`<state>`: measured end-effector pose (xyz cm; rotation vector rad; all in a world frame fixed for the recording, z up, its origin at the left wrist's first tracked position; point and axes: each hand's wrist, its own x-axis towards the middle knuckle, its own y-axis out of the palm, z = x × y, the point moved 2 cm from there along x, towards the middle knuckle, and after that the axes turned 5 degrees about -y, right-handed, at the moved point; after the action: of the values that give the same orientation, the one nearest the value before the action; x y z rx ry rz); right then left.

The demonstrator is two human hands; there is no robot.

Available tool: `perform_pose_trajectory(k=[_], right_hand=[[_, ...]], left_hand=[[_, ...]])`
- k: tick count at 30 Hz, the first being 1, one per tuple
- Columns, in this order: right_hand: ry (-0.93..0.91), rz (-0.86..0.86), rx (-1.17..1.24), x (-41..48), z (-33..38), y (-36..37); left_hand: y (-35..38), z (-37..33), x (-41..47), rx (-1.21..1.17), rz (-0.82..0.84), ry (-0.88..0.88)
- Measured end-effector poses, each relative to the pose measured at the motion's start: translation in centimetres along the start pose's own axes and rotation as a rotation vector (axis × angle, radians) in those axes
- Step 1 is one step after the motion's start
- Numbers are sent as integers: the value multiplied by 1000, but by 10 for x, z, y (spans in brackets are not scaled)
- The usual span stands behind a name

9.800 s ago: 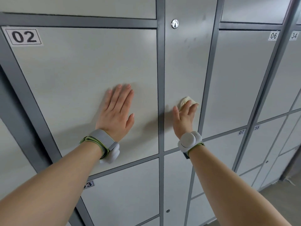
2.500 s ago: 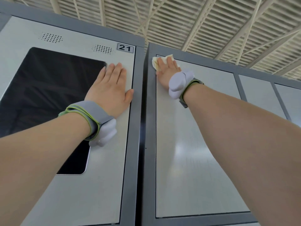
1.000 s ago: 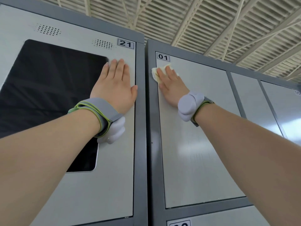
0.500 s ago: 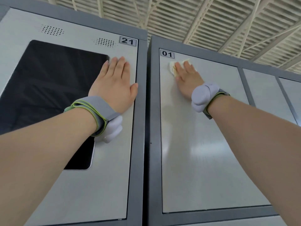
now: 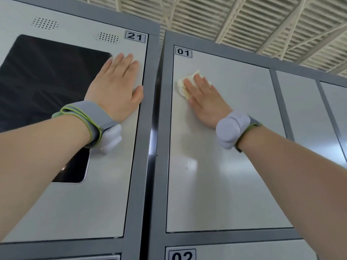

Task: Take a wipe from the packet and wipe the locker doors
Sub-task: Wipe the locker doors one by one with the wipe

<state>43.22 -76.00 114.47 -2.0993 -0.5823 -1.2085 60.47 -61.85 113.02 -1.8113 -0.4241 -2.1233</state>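
Overhead: ribbed slatted ceiling (image 5: 244, 19) with pale beams. Below it we see grey-framed lockers with smooth, light, matte metal doors. On locker door 01 (image 5: 225, 175), our right hand (image 5: 206, 102) lies flat on the upper left part. Its fingers (image 5: 201, 81) are straight and together, pressing one crumpled cream wipe (image 5: 183, 85) against the metal. The wipe sticks out past the fingertips, just below the 01 label (image 5: 183, 52). Our left hand (image 5: 116, 91) is flat on panel 21 (image 5: 112, 184), fingers extended and holding nothing, beside the glossy black rounded-corner screen (image 5: 47, 81). Both bare forearms reach upward. Count: two grey wristbands, left (image 5: 90, 121) and right (image 5: 231, 130); two perforated dot patches above the screen; three number labels in view, 21 label (image 5: 135, 36), 01, 02 label (image 5: 182, 255).
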Motion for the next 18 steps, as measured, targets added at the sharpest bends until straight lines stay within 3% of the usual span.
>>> perform_pose_trajectory(k=[3,6,9,14,18], right_hand=[[158,-36,28,16,-25,-6],[207,-79,43,22,-32,-6],[127,-44,44,8,-21,-2],[-75,-6,32,-28,-4,8],[-53,6,23,-29,-19,5]], left_hand=[[-1,-3,-3,-7,-12,41],[-1,-7,-5,-23,11,-46],[4,-21,-8,-60,37,-155],[12,-53,-5,-62,48,-163],[21,-65,-6,-14,41,-182]])
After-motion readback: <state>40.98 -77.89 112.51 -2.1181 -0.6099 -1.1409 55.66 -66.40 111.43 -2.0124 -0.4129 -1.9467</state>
